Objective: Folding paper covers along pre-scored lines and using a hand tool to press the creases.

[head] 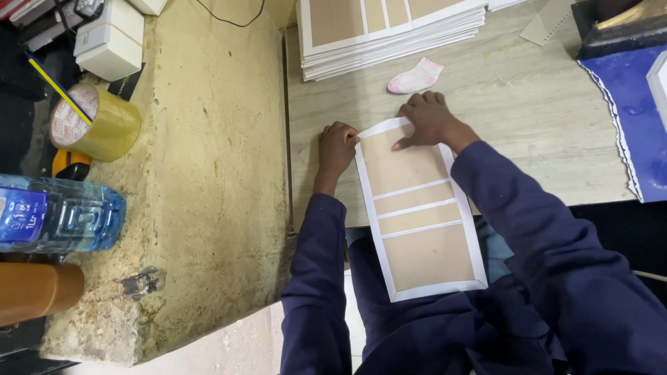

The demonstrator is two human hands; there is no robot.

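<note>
one card sheet (pixel 421 215), one sock (pixel 415 76), one tape roll (pixel 94 121), one bottle (pixel 59 213)

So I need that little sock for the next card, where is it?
In the head view the pink-and-white sock lies on the table, just beyond the right hand and in front of the card stack.

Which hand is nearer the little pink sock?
Right. The right hand lies flat on the card sheet, just below the sock; the left hand grips the sheet's left corner, farther off.

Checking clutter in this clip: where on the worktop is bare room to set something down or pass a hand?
Bare: between the right hand and blue sheet; also the strip left of the left hand. Crowded: the stack of cards, small sock and flat card.
</note>
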